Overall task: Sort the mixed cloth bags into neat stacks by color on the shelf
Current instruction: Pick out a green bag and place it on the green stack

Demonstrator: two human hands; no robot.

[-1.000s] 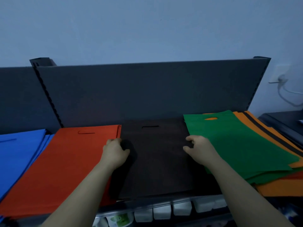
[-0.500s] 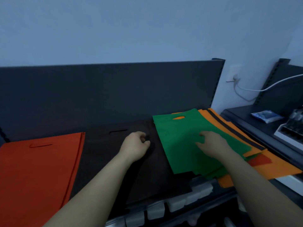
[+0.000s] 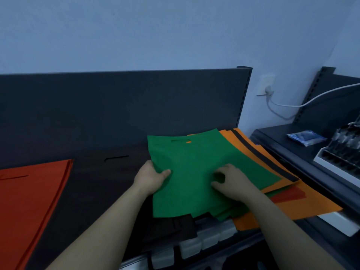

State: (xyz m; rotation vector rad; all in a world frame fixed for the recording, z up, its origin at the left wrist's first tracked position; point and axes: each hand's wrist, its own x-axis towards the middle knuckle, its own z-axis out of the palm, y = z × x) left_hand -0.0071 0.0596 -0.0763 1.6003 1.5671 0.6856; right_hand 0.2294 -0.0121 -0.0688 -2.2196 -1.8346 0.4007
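**Shelf during colour sorting.** We see a dark grey metal shelf [image 3: 116, 106], whose tall back panel spans the rear of the view. At far left on it lies a flat stack of red-orange cloth bags [image 3: 29, 201], edges aligned. Just beside this, in the middle, lies a flat stack of dark brown-black cloth bags [image 3: 97, 191], with a slit handle near its far edge. At right sits a fanned mixed pile of orange, black and red bags [image 3: 303, 205], overhanging the front edge.

On top of that pile, its left part overlapping the dark stack, lies a flat green non-woven cloth bag [image 3: 194, 168] with a cut-out handle at its far end. The left hand [image 3: 151, 179] grips this bag's left edge, thumb on top. The right hand [image 3: 233, 182] rests on its middle, fingers curled, pinching the fabric against the thumb.

Smaller items are the white label holders [image 3: 190, 248] along the front rail, a white cable [image 3: 292, 105] plugged into the wall, and a blue packet [image 3: 306, 137] on the neighbouring unit.
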